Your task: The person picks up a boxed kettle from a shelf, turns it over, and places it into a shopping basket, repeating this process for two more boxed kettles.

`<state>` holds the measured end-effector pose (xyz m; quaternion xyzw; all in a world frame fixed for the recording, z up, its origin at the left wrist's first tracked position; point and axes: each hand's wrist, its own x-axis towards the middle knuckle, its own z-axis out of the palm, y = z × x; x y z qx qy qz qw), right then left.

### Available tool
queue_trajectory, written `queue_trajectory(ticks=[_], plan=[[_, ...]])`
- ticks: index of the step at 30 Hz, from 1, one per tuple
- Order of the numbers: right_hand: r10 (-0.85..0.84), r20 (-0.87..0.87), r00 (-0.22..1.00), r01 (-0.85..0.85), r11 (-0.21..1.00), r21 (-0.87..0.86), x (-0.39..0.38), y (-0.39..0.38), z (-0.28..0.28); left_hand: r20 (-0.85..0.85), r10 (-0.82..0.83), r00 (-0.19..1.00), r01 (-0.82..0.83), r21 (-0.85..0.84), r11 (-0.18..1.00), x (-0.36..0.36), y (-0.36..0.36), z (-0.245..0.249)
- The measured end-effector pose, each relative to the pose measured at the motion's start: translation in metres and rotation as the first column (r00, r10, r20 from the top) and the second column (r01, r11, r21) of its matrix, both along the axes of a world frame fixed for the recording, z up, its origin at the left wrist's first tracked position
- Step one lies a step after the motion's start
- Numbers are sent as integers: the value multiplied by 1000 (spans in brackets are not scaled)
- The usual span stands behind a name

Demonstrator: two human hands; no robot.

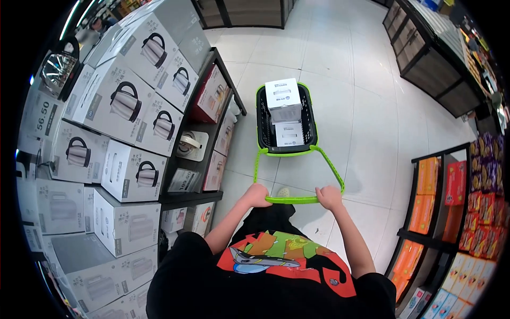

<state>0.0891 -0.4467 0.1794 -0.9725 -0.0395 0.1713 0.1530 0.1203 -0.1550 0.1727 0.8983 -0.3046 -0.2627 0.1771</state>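
Boxes [290, 101] in basket [313, 127]; kettle cartons [125, 101] left; snack shelves [431, 212] right; cabinets [241, 13] beyond.

Reaching forward and down with both arms, bare below the short sleeves. Slanting the left arm [228, 224] in toward the middle, and slanting the right arm [351, 234] in from the other side. Curling the left hand [257, 195] shut like a fist, with its back showing on top. Curling the right hand [329, 198] shut too, with its thumb on the inner side. Holding both hands apart, almost level, out in front of the tummy.
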Motion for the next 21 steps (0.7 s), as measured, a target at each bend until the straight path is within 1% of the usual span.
queue_trajectory(ticks=[2, 3, 4, 7, 10, 11, 12, 14, 16, 18, 21], plan=[[10, -53, 999, -12, 1000, -28, 12, -8, -3, -28, -11, 1000, 11, -14, 1000, 14, -7, -1], [13, -77, 997, -16, 999, -41, 20, -13, -3, -16, -47, 999, 47, -31, 998, 19, -11, -4], [15, -71, 997, -19, 999, -49, 28, -19, -2, -49, -34, 998, 34, 2, 999, 25, -17, -5], [14, -65, 998, -17, 999, -43, 61, -28, 6, -55, -23, 998, 22, -10, 1000, 50, -26, -3], [43, 7, 999, -42, 995, -88, 101, -35, 7, -60, 8, 998, -8, -9, 1000, 80, -35, -3], [75, 71, 995, -68, 993, -97, 114, -40, 1, -56, 17, 998, -17, 0, 1000, 90, -38, -3], [88, 69, 994, -81, 992, -99, 128, -41, 5, -50, 24, 998, -23, 10, 1000, 99, -41, -2], [111, 75, 991, -103, 989, -103, 160, -46, 13, -68, 62, 996, -61, 8, 998, 118, -50, 1], [141, 126, 982, -128, 986, -106, 186, -55, 8, -70, 108, 992, -108, 4, 994, 132, -61, -4], [169, 160, 973, -155, 983, -93, 213, -69, 4, -60, 179, 982, -177, 37, 984, 147, -78, -15], [200, 133, 971, -190, 978, -85, 259, -100, 1, -51, 241, 969, -237, 73, 969, 177, -114, -23]])
